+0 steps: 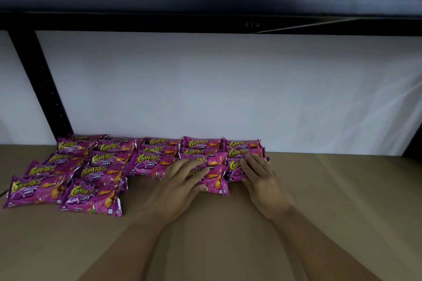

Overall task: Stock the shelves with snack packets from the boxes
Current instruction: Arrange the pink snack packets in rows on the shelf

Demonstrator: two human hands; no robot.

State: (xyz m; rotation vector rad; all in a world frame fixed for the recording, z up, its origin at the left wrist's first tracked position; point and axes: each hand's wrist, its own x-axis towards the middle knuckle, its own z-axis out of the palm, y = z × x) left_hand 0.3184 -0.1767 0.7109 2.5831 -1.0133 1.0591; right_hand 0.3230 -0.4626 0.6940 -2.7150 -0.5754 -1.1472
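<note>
The shelf (319,201) is a flat brown board running the full width of the view, with a white back panel (228,86) behind it and a black upright post (38,80) at the back left. Purple snack packets (96,169) lie flat on it in overlapping rows from the back edge forward, the left rows reaching nearest the front.

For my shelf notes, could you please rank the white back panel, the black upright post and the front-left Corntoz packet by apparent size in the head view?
1. white back panel
2. black upright post
3. front-left Corntoz packet, though nearness enlarges it
</note>
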